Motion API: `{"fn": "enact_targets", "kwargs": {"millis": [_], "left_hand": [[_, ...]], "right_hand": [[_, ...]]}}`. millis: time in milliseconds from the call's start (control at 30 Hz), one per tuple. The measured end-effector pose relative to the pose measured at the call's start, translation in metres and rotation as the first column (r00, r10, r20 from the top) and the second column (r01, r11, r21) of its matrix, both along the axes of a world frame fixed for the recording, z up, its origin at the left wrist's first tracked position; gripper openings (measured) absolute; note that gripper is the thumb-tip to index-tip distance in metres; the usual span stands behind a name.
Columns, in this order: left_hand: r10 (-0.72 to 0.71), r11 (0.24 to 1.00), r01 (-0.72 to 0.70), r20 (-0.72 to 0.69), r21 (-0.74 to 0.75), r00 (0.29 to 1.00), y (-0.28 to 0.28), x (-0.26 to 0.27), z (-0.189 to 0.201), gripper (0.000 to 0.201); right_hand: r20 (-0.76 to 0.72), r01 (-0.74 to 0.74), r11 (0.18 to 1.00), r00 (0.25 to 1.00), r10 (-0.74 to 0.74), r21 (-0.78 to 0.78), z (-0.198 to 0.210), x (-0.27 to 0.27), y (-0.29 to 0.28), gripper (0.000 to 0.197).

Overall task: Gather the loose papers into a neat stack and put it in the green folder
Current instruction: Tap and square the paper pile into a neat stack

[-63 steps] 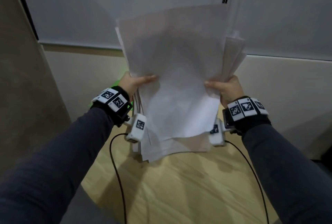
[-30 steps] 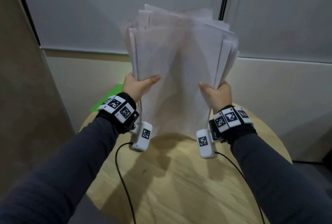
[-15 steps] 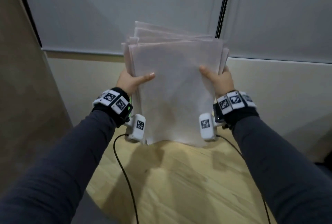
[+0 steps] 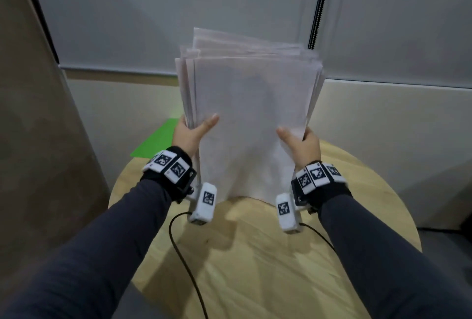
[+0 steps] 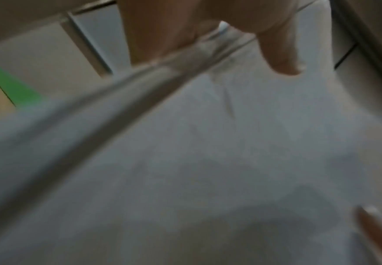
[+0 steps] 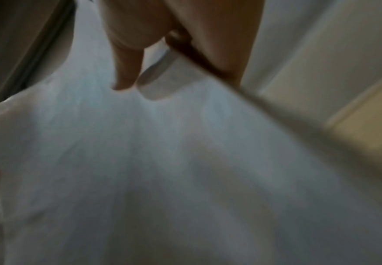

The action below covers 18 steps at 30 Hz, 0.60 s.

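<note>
A thick stack of white papers (image 4: 250, 114) stands upright on its bottom edge on the round wooden table (image 4: 255, 254). My left hand (image 4: 190, 131) grips its left edge, thumb on the front sheet. My right hand (image 4: 300, 139) grips the right edge the same way. The top edges are still uneven, with several sheets fanned out. The green folder (image 4: 155, 142) lies flat behind my left wrist, mostly hidden. In the left wrist view the papers (image 5: 208, 161) fill the frame under my left hand (image 5: 208, 44), with a strip of the folder (image 5: 10, 84). The right wrist view shows the papers (image 6: 162, 170) pinched by my right hand (image 6: 174, 53).
A tan partition (image 4: 38, 139) rises close on the left. A pale wall with grey blinds (image 4: 178, 12) stands right behind the table. Black cables (image 4: 184, 262) run from my wrist cameras across the tabletop toward me.
The splayed, raised sheets have been drawn together and lowered, so the stack now stands on the table more squared. Both hands have slid lower along its side edges.
</note>
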<state>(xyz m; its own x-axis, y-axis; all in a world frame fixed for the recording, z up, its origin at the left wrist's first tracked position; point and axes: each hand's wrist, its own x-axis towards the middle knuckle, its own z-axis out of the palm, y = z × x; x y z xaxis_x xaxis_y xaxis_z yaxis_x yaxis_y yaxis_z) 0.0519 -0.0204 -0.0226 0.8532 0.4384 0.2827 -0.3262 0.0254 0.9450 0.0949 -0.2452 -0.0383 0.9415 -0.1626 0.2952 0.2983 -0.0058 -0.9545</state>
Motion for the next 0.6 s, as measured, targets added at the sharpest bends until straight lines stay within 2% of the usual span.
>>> {"fn": "enact_targets", "kwargs": {"millis": [67, 133, 200, 267, 300, 367, 400, 433, 500, 533, 600], "left_hand": [[-0.061, 0.995, 0.061, -0.004, 0.08, 0.998, 0.006, -0.006, -0.006, 0.07], [-0.108, 0.989, 0.104, 0.026, 0.109, 0.994, 0.006, -0.006, 0.0, 0.076], [-0.111, 0.987, 0.101, 0.08, 0.127, 0.991, 0.002, -0.006, 0.021, 0.073], [-0.087, 0.978, 0.058, 0.142, 0.2, 0.986, -0.001, -0.005, 0.044, 0.078], [-0.068, 0.971, 0.026, 0.172, 0.236, 0.983, 0.0, -0.003, 0.053, 0.088], [-0.029, 0.939, -0.047, 0.216, 0.339, 0.976, 0.004, -0.001, 0.069, 0.11], [-0.006, 0.904, -0.095, 0.233, 0.417, 0.972, 0.006, 0.0, 0.076, 0.115], [0.015, 0.853, -0.144, 0.252, 0.502, 0.968, 0.008, 0.001, 0.081, 0.113], [0.041, 0.744, -0.2, 0.256, 0.638, 0.966, 0.01, 0.002, 0.087, 0.099], [0.068, 0.717, -0.22, 0.248, 0.662, 0.966, 0.01, 0.001, 0.088, 0.089], [0.124, 0.721, -0.274, 0.271, 0.636, 0.955, 0.012, 0.002, 0.084, 0.075]], "right_hand": [[0.002, -0.02, 0.999, 1.0, 0.02, -0.039, -0.003, -0.003, -0.004, 0.042], [0.038, -0.047, 0.999, 0.998, 0.048, -0.006, 0.008, -0.005, -0.004, 0.051], [0.11, -0.064, 0.998, 0.992, 0.062, 0.013, 0.028, -0.006, 0.001, 0.039], [0.18, 0.001, 1.0, 0.984, 0.001, -0.013, 0.048, -0.004, 0.006, 0.036], [0.204, 0.046, 0.999, 0.978, -0.04, -0.026, 0.054, -0.002, 0.008, 0.044], [0.284, 0.119, 0.991, 0.954, -0.097, -0.062, 0.063, 0.0, 0.006, 0.071], [0.345, 0.152, 0.982, 0.933, -0.104, -0.115, 0.067, 0.0, 0.004, 0.086], [0.403, 0.191, 0.961, 0.91, -0.097, -0.201, 0.072, 0.0, 0.003, 0.095], [0.446, 0.245, 0.894, 0.893, -0.058, -0.374, 0.083, 0.0, 0.002, 0.096], [0.453, 0.258, 0.871, 0.89, -0.046, -0.418, 0.086, 0.002, 0.002, 0.089], [0.494, 0.288, 0.87, 0.867, -0.059, -0.4, 0.088, 0.006, 0.002, 0.072]]}}
